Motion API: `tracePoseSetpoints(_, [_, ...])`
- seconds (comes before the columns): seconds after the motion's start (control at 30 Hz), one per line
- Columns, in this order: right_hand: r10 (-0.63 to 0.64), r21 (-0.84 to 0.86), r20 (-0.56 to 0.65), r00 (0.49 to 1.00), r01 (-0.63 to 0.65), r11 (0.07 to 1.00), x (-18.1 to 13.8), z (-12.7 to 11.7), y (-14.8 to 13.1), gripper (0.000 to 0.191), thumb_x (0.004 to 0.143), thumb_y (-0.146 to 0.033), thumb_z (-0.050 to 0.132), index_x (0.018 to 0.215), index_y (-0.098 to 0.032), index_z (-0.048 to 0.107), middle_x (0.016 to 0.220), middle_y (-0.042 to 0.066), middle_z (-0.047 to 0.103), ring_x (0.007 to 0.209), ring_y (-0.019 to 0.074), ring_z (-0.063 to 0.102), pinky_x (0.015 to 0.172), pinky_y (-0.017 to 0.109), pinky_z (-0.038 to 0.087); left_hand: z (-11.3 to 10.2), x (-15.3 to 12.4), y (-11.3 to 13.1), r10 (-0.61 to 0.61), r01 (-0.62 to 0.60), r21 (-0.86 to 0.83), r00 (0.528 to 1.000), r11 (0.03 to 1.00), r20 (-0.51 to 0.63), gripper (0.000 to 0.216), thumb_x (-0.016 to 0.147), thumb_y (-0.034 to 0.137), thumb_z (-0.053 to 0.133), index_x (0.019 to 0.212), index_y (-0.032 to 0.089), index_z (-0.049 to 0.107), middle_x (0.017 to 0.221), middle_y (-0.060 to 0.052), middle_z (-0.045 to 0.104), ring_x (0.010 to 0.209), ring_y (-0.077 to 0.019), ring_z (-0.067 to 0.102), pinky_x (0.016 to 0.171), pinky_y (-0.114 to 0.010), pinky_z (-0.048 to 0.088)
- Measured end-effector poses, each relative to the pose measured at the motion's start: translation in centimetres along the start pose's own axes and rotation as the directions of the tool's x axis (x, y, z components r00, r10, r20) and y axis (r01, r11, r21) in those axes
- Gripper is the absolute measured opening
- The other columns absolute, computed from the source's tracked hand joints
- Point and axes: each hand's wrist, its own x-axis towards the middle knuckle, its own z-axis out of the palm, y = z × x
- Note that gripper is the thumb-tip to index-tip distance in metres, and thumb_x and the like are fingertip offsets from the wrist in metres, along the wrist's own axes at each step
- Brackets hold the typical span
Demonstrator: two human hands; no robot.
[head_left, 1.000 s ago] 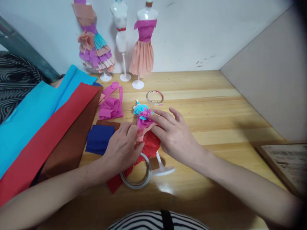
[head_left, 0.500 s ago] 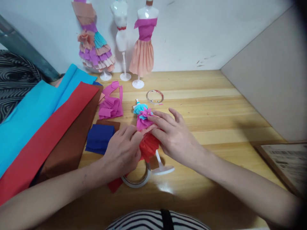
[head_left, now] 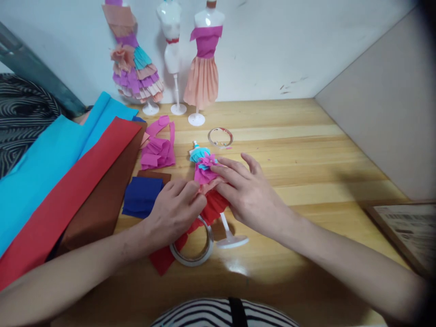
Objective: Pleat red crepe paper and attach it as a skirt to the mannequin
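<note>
A small mannequin (head_left: 224, 222) lies tilted back in front of me, its white stand toward me. It wears a paper dress with a turquoise top (head_left: 200, 154), a magenta flower (head_left: 207, 160), a peach band and a red ruffled skirt (head_left: 214, 205). My right hand (head_left: 250, 195) grips the dress from the right, fingertips on the flower and waist. On the other side, my left hand (head_left: 179, 206) is closed in a pinch on the red crepe paper strip (head_left: 161, 261) at the skirt's left edge. Its fingertips are partly hidden. A roll of tape (head_left: 177, 256) lies over the strip.
Three mannequins stand at the wall, one in a ruffled dress (head_left: 136, 75), one bare (head_left: 173, 59), one in a peach skirt (head_left: 202, 81). Blue paper (head_left: 141, 195), magenta scraps (head_left: 158, 152) and long crepe sheets (head_left: 71, 186) lie left. A clear tape ring (head_left: 220, 137) lies behind.
My left hand has turned slightly and its fingers have shifted along the skirt's edge. More of the red strip and tape roll shows below it. My right hand stays nearly still.
</note>
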Motion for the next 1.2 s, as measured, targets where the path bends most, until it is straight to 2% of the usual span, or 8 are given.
tracePoseSetpoints(0.13, [-0.009, 0.000, -0.002, 1.000, 0.009, 1.000, -0.3, 0.0, 0.1, 0.022, 0.088, -0.007, 0.050, 0.090, -0.015, 0.070, 0.128, 0.015, 0.066, 0.124, 0.0306, 0.052, 0.106, 0.056, 0.031, -0.1, 0.1, -0.2, 0.016, -0.016, 0.002, 1.000, 1.000, 0.007, 0.024, 0.092, 0.006, 0.045, 0.074, 0.018, 0.055, 0.081, -0.006, 0.059, 0.071, -0.0189, 0.048, 0.063, -0.030, 0.041])
tracePoseSetpoints(0.47, [-0.023, 0.000, -0.003, 1.000, 0.023, 1.000, -0.5, -0.1, 0.3, 0.023, 0.085, -0.005, 0.052, 0.089, -0.014, 0.072, 0.127, 0.017, 0.065, 0.125, 0.0318, 0.051, 0.106, 0.058, 0.030, 0.0, -0.6, -0.3, -0.149, 0.150, -0.079, 0.989, 0.986, 0.016, 0.023, 0.093, 0.010, 0.046, 0.073, 0.017, 0.054, 0.082, -0.006, 0.060, 0.074, -0.0179, 0.051, 0.068, -0.030, 0.048])
tracePoseSetpoints(0.63, [-0.008, 0.003, 0.011, 1.000, 0.008, 1.000, -0.4, 0.1, 0.3, 0.023, 0.086, -0.006, 0.052, 0.095, -0.014, 0.072, 0.129, 0.017, 0.064, 0.124, 0.0319, 0.051, 0.105, 0.058, 0.031, -0.3, -0.1, 0.1, -0.247, 0.234, -0.221, 0.968, 0.947, -0.033, 0.017, 0.088, 0.009, 0.051, 0.074, 0.019, 0.051, 0.081, -0.005, 0.060, 0.077, -0.0172, 0.056, 0.068, -0.028, 0.051])
tracePoseSetpoints(0.87, [0.047, 0.007, -0.027, 0.999, -0.047, 0.999, -0.5, 0.5, 0.0, 0.025, 0.086, -0.008, 0.051, 0.100, -0.016, 0.070, 0.130, 0.015, 0.064, 0.124, 0.0314, 0.051, 0.106, 0.057, 0.029, -0.9, 0.1, 0.5, -0.338, 0.318, -0.378, 0.941, 0.870, 0.013, 0.012, 0.085, 0.011, 0.053, 0.077, 0.019, 0.051, 0.085, -0.005, 0.060, 0.079, -0.0165, 0.057, 0.069, -0.029, 0.052])
tracePoseSetpoints(0.97, [0.054, 0.023, -0.009, 0.998, -0.054, 0.998, -0.5, 0.4, -0.2, 0.025, 0.086, -0.009, 0.054, 0.104, -0.016, 0.070, 0.131, 0.015, 0.063, 0.124, 0.0319, 0.050, 0.106, 0.058, 0.029, -1.5, 0.5, 0.9, -0.298, 0.260, -0.376, 0.953, 0.889, -0.046, 0.007, 0.085, 0.015, 0.056, 0.079, 0.019, 0.054, 0.095, -0.008, 0.062, 0.087, -0.0191, 0.057, 0.075, -0.033, 0.053])
tracePoseSetpoints(1.03, [0.058, 0.018, -0.006, 0.998, -0.058, 0.998, -0.5, 0.4, -0.3, 0.025, 0.088, -0.010, 0.055, 0.107, -0.015, 0.070, 0.132, 0.015, 0.063, 0.125, 0.0325, 0.050, 0.106, 0.059, 0.029, -1.7, 0.7, 1.4, -0.211, 0.175, -0.329, 0.974, 0.928, -0.077, 0.001, 0.085, 0.018, 0.058, 0.084, 0.019, 0.058, 0.113, -0.012, 0.062, 0.105, -0.0257, 0.056, 0.089, -0.043, 0.052])
tracePoseSetpoints(1.1, [0.060, 0.005, 0.001, 0.998, -0.060, 0.998, -0.5, 0.3, -0.4, 0.024, 0.089, -0.012, 0.054, 0.107, -0.014, 0.069, 0.132, 0.016, 0.063, 0.125, 0.0332, 0.050, 0.106, 0.060, 0.029, -1.9, 0.8, 1.9, -0.125, 0.100, -0.254, 0.988, 0.962, -0.087, 0.009, 0.084, 0.018, 0.058, 0.092, 0.019, 0.063, 0.124, -0.014, 0.059, 0.120, -0.0314, 0.050, 0.100, -0.052, 0.045])
tracePoseSetpoints(1.2, [0.058, -0.021, 0.037, 0.998, -0.058, 0.998, -0.4, 0.0, -0.4, 0.024, 0.088, -0.009, 0.052, 0.104, -0.014, 0.070, 0.133, 0.016, 0.063, 0.124, 0.0336, 0.050, 0.104, 0.060, 0.031, -2.3, 0.5, 2.7, 0.015, -0.038, -0.204, 0.993, 0.978, -0.117, 0.013, 0.086, 0.013, 0.056, 0.096, 0.014, 0.066, 0.097, -0.012, 0.068, 0.095, -0.0241, 0.060, 0.086, -0.042, 0.051])
